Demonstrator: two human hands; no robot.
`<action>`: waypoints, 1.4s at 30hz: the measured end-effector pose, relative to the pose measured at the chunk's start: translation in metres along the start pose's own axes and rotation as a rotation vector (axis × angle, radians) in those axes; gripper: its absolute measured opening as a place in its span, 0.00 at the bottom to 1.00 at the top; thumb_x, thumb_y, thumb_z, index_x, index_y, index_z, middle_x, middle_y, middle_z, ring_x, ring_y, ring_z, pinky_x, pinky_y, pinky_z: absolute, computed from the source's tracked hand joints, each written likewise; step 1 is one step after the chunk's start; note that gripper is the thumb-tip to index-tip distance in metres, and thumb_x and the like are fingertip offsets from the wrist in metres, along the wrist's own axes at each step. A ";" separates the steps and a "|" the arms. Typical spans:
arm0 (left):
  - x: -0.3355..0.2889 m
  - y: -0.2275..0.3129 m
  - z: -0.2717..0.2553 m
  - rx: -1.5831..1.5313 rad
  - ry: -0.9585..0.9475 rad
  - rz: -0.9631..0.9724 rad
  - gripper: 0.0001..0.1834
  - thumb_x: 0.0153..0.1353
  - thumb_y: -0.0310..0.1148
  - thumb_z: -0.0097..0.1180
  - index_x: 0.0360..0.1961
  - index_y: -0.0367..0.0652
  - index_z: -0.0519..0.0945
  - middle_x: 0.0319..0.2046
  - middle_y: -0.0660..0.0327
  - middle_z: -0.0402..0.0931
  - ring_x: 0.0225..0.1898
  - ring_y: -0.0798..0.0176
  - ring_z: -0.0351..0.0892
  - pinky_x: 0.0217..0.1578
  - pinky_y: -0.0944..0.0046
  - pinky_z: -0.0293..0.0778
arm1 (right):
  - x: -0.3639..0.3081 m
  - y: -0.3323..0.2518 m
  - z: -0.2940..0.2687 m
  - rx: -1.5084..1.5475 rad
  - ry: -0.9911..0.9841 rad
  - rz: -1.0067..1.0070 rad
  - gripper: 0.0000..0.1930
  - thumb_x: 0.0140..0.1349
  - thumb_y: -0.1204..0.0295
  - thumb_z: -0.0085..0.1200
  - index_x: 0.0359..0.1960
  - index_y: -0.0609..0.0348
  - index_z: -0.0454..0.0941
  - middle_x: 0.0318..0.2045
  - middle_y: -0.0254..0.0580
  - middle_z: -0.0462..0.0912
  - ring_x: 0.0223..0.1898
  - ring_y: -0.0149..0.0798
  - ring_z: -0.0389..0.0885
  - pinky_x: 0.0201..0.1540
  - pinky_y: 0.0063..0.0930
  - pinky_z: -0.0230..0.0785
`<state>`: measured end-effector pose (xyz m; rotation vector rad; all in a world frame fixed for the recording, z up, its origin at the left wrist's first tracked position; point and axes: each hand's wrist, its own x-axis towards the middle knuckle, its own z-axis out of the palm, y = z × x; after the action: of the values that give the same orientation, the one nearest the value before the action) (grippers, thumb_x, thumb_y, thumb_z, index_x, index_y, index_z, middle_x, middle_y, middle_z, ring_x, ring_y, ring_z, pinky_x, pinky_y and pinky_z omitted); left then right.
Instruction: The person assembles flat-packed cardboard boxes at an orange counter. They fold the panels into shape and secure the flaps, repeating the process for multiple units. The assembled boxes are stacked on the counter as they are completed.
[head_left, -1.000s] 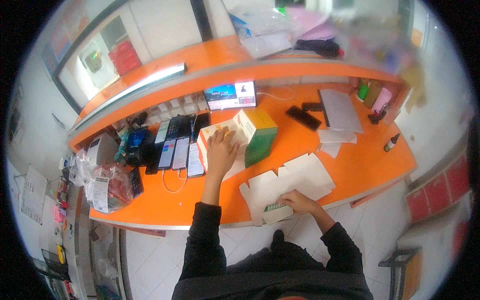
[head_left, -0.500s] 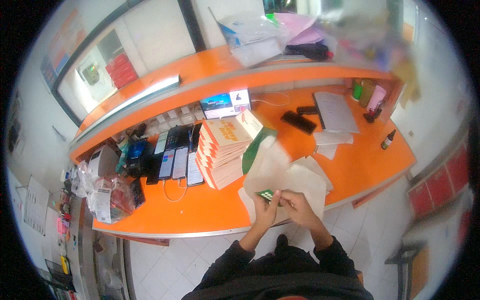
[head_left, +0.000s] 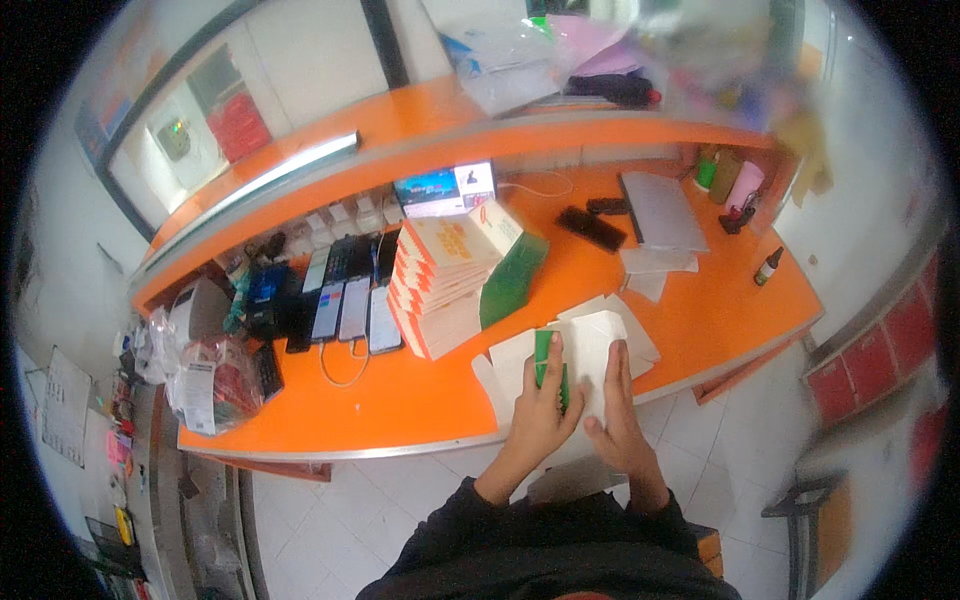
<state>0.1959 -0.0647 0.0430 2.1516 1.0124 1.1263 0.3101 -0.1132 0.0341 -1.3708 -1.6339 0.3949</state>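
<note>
My left hand (head_left: 540, 405) grips a flat white and green carton blank (head_left: 545, 352) over the front edge of the orange counter (head_left: 400, 400). My right hand (head_left: 615, 405) lies flat with fingers stretched on the white cardboard sheets (head_left: 590, 335) beside it. Just behind stands a tilted stack of flattened orange and white cartons (head_left: 440, 285) with a green box (head_left: 512, 280) leaning against it.
Several phones (head_left: 345, 300) lie in a row on the left of the counter, by a plastic bag (head_left: 205, 375). A small screen (head_left: 445, 188), a black remote (head_left: 590, 228), a closed grey laptop (head_left: 660, 212), a dropper bottle (head_left: 767, 266) and cups sit further back.
My left hand left the carton stack and came down to the front edge. Both hands now rest together on the carton blank and white sheets.
</note>
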 end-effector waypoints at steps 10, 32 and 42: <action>-0.058 0.011 0.001 0.142 -0.284 0.457 0.31 0.36 0.26 0.51 0.47 0.45 0.60 0.50 0.51 0.53 0.47 0.51 0.59 0.41 0.61 0.60 | -0.046 0.000 0.006 -0.045 0.504 0.143 0.21 0.52 0.61 0.44 0.44 0.63 0.62 0.35 0.44 0.69 0.37 0.38 0.64 0.42 0.28 0.53; -0.132 0.058 -0.018 -0.505 0.286 -0.111 0.06 0.46 0.20 0.49 0.28 0.32 0.70 0.38 0.50 0.69 0.39 0.66 0.69 0.34 0.73 0.66 | -0.105 -0.059 0.012 0.417 0.307 0.145 0.06 0.39 0.83 0.54 0.22 0.66 0.72 0.21 0.37 0.74 0.22 0.25 0.71 0.26 0.13 0.64; -0.166 0.110 0.006 -0.116 0.279 0.084 0.07 0.45 0.20 0.50 0.28 0.33 0.70 0.40 0.48 0.67 0.39 0.60 0.71 0.33 0.70 0.68 | -0.150 -0.053 -0.031 0.501 0.316 0.093 0.06 0.40 0.85 0.53 0.22 0.66 0.72 0.20 0.38 0.74 0.21 0.25 0.71 0.24 0.14 0.63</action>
<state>0.1799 -0.2630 0.0404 1.9992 0.9534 1.5196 0.2943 -0.2745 0.0231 -1.0636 -1.1186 0.5668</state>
